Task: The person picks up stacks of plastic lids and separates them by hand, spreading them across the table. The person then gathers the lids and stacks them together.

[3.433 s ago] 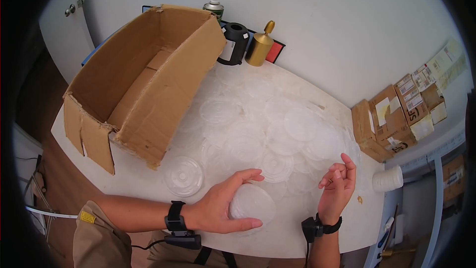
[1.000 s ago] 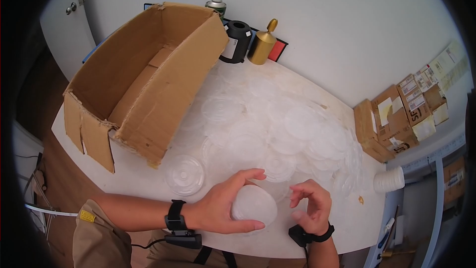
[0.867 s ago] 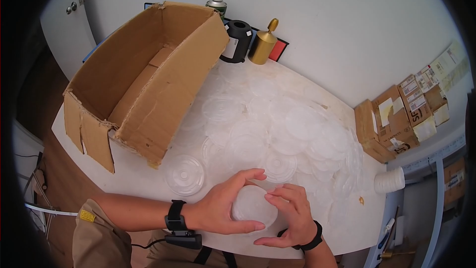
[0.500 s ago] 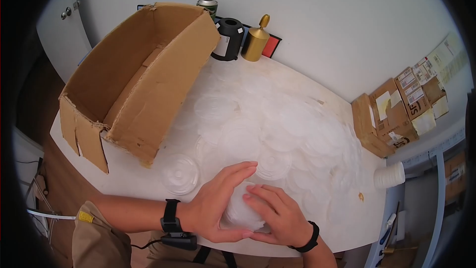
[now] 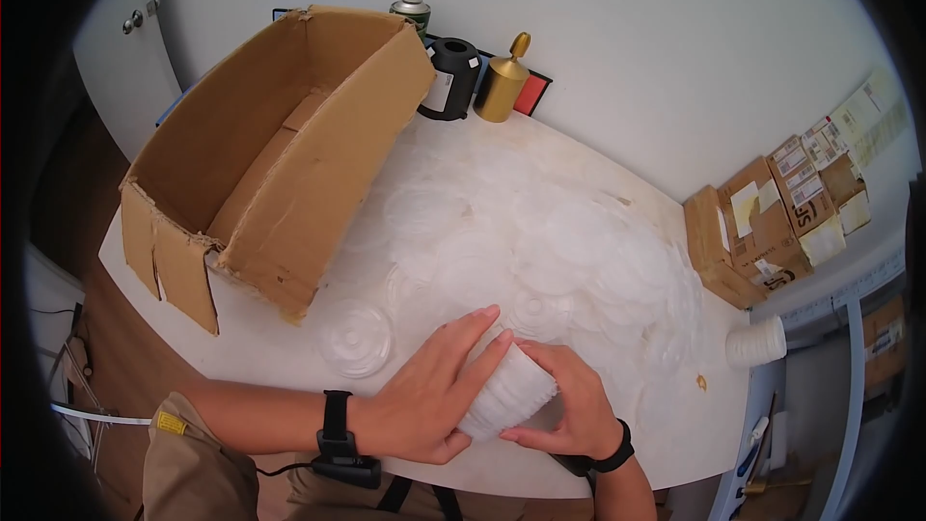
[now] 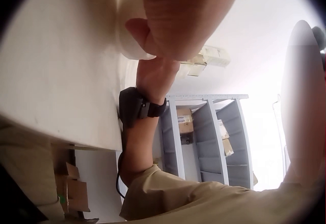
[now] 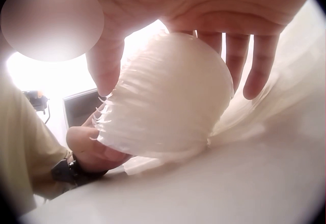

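Note:
A stack of translucent round lids lies tilted between the two hands near the table's front edge. The left hand grips its left side, fingers over the top and thumb low. Curled around the right end is the right hand, thumb below and fingers above. The right wrist view shows the stack up close, its rims fanned at the left, with the right hand over it. In the left wrist view the left hand hides most of the stack.
Many loose clear lids cover the middle of the table, and one lid lies left of the hands. A cardboard box stands at the left. Behind are a black container and a gold one; another lid stack is at the right.
The right hand has come in from the right and now grips the stack. The stack has turned from facing upward onto its side, and the left hand has rolled over it.

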`<state>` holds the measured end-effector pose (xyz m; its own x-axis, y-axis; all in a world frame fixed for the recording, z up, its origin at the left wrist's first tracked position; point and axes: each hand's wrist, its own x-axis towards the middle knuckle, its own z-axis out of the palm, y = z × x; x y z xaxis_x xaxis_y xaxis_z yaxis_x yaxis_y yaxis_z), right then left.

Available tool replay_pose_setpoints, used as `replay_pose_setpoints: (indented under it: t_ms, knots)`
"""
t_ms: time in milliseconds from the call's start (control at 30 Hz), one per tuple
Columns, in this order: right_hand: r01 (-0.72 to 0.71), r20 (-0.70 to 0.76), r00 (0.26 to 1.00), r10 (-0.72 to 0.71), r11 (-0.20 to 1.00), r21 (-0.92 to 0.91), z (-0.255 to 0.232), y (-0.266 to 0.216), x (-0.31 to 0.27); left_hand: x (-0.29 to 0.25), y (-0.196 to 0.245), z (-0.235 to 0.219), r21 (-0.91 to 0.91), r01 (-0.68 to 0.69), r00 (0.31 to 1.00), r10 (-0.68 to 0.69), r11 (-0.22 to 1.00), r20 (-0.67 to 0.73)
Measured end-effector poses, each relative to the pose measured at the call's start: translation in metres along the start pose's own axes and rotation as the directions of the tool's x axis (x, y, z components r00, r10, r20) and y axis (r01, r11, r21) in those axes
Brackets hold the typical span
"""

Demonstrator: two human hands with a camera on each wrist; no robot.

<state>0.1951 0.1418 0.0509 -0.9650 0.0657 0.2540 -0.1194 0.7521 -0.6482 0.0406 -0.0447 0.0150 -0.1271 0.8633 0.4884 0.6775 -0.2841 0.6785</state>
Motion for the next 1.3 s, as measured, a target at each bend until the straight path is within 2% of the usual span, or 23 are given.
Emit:
replay_pose_setpoints:
  t_ms: [133,200,233,267,300,367,400,433,467,533,567,633,700,733,800,867,933,1000,1033,1133,1167,1233,1300]
  knots:
    - [0.011,0.004,1.0,-0.011,1.0,-0.015,-0.001,-0.001,0.0,0.0,-0.001,-0.003,0.03,-0.042,0.998,0.041,0.999,0.045]
    - [0.01,0.01,1.0,-0.01,1.0,-0.006,-0.002,0.0,0.0,0.002,0.003,-0.006,0.044,0.011,0.997,-0.015,0.999,0.082]
    - [0.01,0.014,1.0,-0.01,1.0,0.0,-0.003,0.0,0.0,0.002,0.002,-0.004,0.044,0.01,0.996,-0.014,0.999,0.083]
    - [0.01,0.013,1.0,-0.01,1.0,0.0,-0.003,0.0,0.0,0.001,0.0,-0.003,0.008,0.011,1.0,-0.011,1.0,0.018]
    - [-0.016,0.024,1.0,0.016,0.999,0.042,-0.004,0.0,-0.001,0.0,-0.001,-0.002,-0.027,0.01,0.999,-0.011,1.0,-0.046]
    - [-0.046,0.036,0.998,0.043,0.995,0.084,-0.005,0.001,-0.005,0.001,-0.001,-0.001,-0.031,0.009,0.998,-0.011,0.999,-0.067]
    - [-0.062,0.037,0.998,0.057,0.984,0.166,-0.006,0.002,-0.006,0.001,-0.001,-0.001,-0.033,0.006,0.996,-0.009,0.999,-0.09]
    - [-0.077,0.041,0.997,0.069,0.966,0.248,-0.006,0.002,-0.008,0.0,-0.001,-0.001,-0.032,0.006,0.996,-0.009,0.999,-0.091]
    - [-0.076,0.042,0.997,0.068,0.966,0.249,-0.005,0.001,-0.008,-0.002,-0.002,-0.001,-0.074,0.003,0.996,-0.01,0.997,-0.085]
    - [-0.056,-0.031,0.997,0.072,0.93,0.364,-0.002,-0.005,-0.01,-0.003,-0.002,0.0,-0.118,0.004,0.997,-0.013,0.993,-0.078]
    - [-0.057,-0.03,0.997,0.073,0.929,0.364,-0.001,-0.005,-0.011,-0.003,-0.002,0.001,-0.157,0.011,0.997,-0.022,0.988,-0.074]
    - [0.106,-0.159,0.984,-0.079,0.979,0.174,0.002,-0.004,-0.012,-0.003,-0.003,0.0,-0.193,0.019,0.997,-0.033,0.981,-0.071]
    - [0.125,-0.174,0.979,-0.106,0.987,0.106,0.005,-0.005,-0.011,-0.002,-0.001,-0.005,-0.389,0.079,0.997,-0.082,0.918,0.009]
    - [0.143,-0.189,0.973,-0.134,0.989,0.032,0.006,-0.006,-0.011,0.0,-0.003,-0.008,-0.389,0.08,0.997,-0.083,0.918,0.009]
    - [0.144,-0.191,0.971,-0.143,0.99,-0.014,0.006,-0.008,-0.009,0.003,-0.006,-0.013,-0.55,0.089,0.996,-0.072,0.83,0.052]
    - [0.141,-0.193,0.97,-0.149,0.988,-0.056,0.005,-0.012,-0.006,0.004,-0.012,-0.011,-0.595,0.131,0.991,-0.103,0.793,0.082]
    - [0.162,-0.109,0.978,-0.178,0.977,-0.14,0.006,-0.016,-0.004,0.003,-0.012,-0.009,-0.635,0.176,0.984,-0.133,0.752,0.115]
    - [0.171,-0.092,0.978,-0.185,0.975,-0.145,0.013,-0.017,-0.006,0.002,-0.009,-0.008,-0.702,0.454,0.89,-0.322,0.549,0.323]
    - [0.179,-0.074,0.979,-0.192,0.971,-0.155,0.016,-0.017,-0.007,0.002,-0.008,-0.008,-0.699,0.459,0.887,-0.328,0.549,0.325]
    - [0.154,-0.057,0.986,-0.156,0.987,-0.036,0.011,-0.019,-0.005,0.002,-0.007,-0.005,-0.713,0.426,0.902,-0.319,0.557,0.29]
    - [0.151,-0.058,0.987,-0.153,0.988,-0.038,0.009,-0.018,-0.005,0.001,-0.007,-0.004,-0.737,0.426,0.899,-0.333,0.524,0.283]
    - [0.167,-0.06,0.985,-0.161,0.98,0.11,0.007,-0.013,-0.005,0.001,-0.009,-0.004,-0.762,0.423,0.897,-0.345,0.491,0.276]
    - [0.157,-0.082,0.986,-0.146,0.976,0.152,0.011,-0.008,-0.01,0.0,-0.011,-0.005,-0.762,0.472,0.874,-0.347,0.443,0.34]
